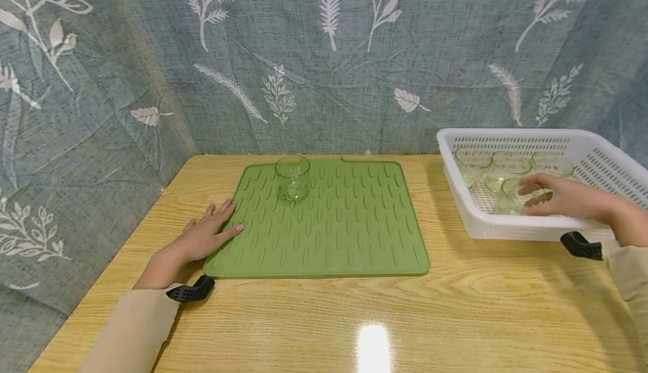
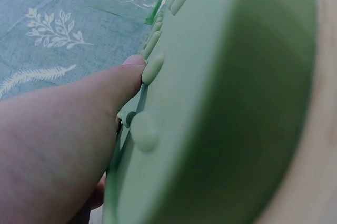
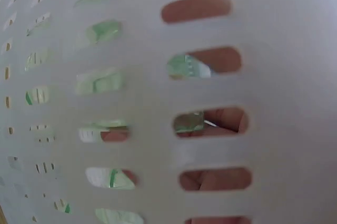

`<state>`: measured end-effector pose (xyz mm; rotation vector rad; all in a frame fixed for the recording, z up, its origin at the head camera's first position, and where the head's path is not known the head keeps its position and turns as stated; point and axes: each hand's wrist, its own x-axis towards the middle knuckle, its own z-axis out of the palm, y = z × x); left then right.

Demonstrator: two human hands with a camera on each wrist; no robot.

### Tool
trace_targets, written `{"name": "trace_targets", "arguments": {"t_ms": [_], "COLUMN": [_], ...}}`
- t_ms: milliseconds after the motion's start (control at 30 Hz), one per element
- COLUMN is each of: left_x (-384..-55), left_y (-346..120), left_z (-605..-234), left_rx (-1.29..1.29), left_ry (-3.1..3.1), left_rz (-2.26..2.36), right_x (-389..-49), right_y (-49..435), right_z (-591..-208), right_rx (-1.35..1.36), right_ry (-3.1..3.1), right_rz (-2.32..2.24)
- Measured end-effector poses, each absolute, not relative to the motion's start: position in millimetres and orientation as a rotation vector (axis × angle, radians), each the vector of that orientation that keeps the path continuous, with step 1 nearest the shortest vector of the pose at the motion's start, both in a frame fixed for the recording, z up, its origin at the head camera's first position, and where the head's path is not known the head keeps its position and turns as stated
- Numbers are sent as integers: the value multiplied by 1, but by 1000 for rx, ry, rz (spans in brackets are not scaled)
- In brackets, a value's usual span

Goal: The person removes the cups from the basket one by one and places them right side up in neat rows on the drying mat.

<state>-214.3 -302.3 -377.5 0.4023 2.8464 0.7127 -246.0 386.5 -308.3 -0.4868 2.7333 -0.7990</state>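
Green mat [image 1: 324,221]: our left hand [image 1: 205,239], fingers spread, rests along its edge, presumably steadying it; lone glass [image 1: 293,180] upright on top. White basket [image 1: 506,228]: our right hand [image 1: 569,196] at the front glass [image 1: 508,200]; whether gripping, we cannot tell.

the head view looks down over mat [image 1: 321,232] and basket [image 1: 511,133], each wrist closely at one.

Basket [image 1: 506,228] of glasses [image 1: 506,177] stands right of mat [image 1: 334,232]
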Motion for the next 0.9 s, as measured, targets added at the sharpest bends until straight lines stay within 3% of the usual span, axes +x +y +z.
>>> {"name": "trace_targets", "arguments": {"t_ms": [633,900], "left_x": [-215,-215], "left_y": [-302,-301], "left_z": [-378,-378], "left_rx": [403,401], "left_ry": [2846,2844], "left_rz": [713,716], "right_x": [-244,-240], "right_y": [384,389], "right_z": [-304,-307], "right_rx": [-423,-534], "right_ry": [2724,2753], "right_rz": [-950,-1228]}}
